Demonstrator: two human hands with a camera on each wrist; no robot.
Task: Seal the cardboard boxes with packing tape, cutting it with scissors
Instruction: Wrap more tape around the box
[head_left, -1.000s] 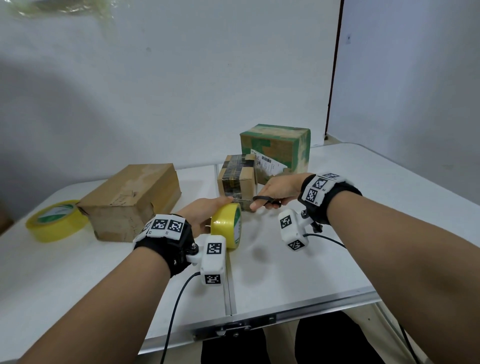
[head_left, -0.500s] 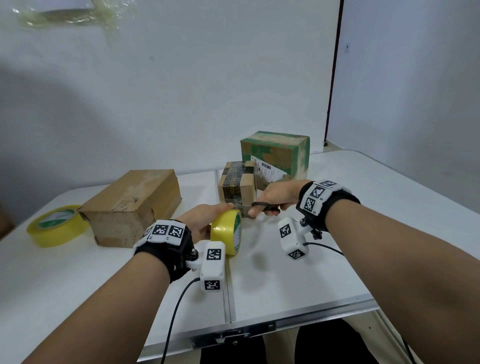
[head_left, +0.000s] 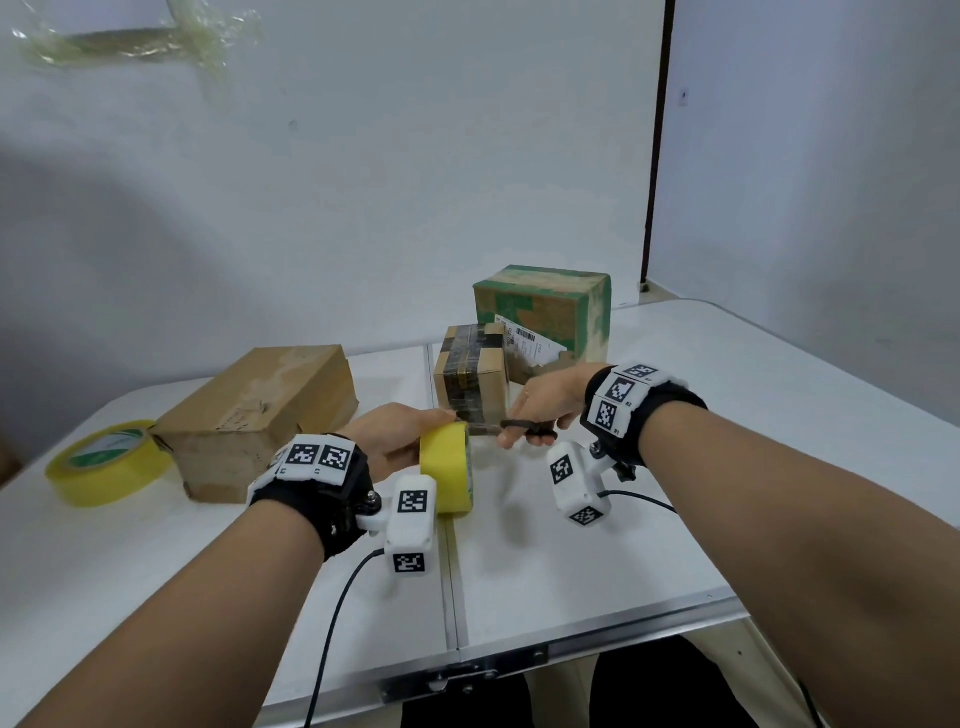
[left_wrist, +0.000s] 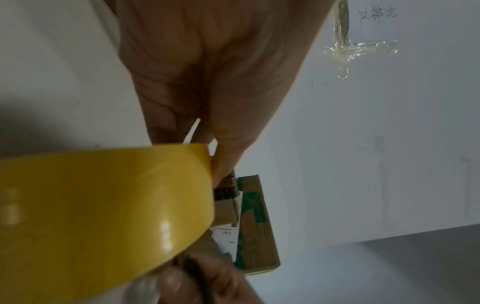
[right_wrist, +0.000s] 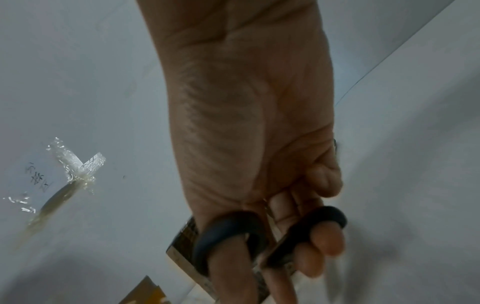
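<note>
At the centre of the head view, the left hand grips an upright yellow tape roll, fingers curled over its top. Just right of it, the right hand holds black scissors (thumb and fingers through the loops), blades pointing toward the roll. Directly behind stands a small taped box; a green-printed box sits behind that. At left lie a brown box and a second tape roll on the white table.

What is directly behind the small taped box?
Behind the small taped box stands the green-printed box, its white shipping label partly showing. Its lower left part is covered, so whether they touch cannot be told.
</note>
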